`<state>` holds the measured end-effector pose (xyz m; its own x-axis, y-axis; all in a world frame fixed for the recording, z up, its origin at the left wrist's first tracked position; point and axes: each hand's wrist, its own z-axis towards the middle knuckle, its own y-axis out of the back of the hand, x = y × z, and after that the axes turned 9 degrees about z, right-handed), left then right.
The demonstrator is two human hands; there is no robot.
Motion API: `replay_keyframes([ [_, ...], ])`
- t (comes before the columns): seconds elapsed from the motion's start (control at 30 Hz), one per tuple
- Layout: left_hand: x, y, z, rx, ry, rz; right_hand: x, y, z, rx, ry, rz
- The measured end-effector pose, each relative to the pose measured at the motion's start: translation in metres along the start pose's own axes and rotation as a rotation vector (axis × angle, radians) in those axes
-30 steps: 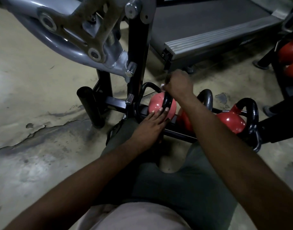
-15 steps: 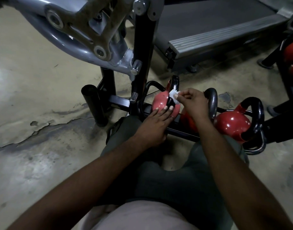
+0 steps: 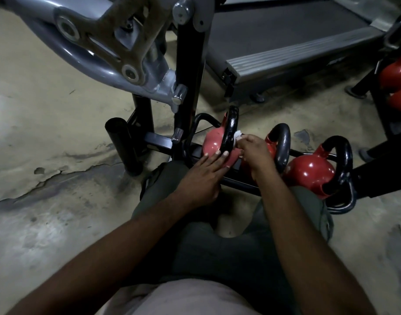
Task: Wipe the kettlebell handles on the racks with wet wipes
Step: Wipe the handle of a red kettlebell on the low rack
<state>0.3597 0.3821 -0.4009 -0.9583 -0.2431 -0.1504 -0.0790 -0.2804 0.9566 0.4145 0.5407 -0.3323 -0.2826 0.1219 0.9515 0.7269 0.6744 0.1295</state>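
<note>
Your right forearm hid most of the middle kettlebell (image 3: pixel 284 144) on the low rack (image 3: pixel 240 183). At the rack's left end stood the pink kettlebell (image 3: pixel 211 143), with open floor (image 3: pixel 58 133) further left. Your left grip (image 3: pixel 201 176) lay flat-fingered on it. Your right grip (image 3: pixel 254 151) pinched a mostly hidden wet wipe (image 3: pixel 237 134) against its upright handle (image 3: pixel 230 129).

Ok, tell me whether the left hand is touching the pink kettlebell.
Touching. The head view shows the left hand lying flat on the pink kettlebell, fingertips pressed against its body.

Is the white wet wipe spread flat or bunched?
Bunched: the white wet wipe is a small wad the right hand pinches against the black kettlebell handle.
</note>
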Motion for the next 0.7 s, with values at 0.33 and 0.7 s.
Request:
replay_keyframes([
  [0.33,0.054,0.077,0.117,-0.217,0.427,-0.544,0.003,-0.015,-0.003,-0.203,0.705,-0.886],
  [0.7,0.086,0.081,0.204,0.416,0.318,-0.344,0.006,-0.04,0.002,-0.205,0.779,-1.196],
])
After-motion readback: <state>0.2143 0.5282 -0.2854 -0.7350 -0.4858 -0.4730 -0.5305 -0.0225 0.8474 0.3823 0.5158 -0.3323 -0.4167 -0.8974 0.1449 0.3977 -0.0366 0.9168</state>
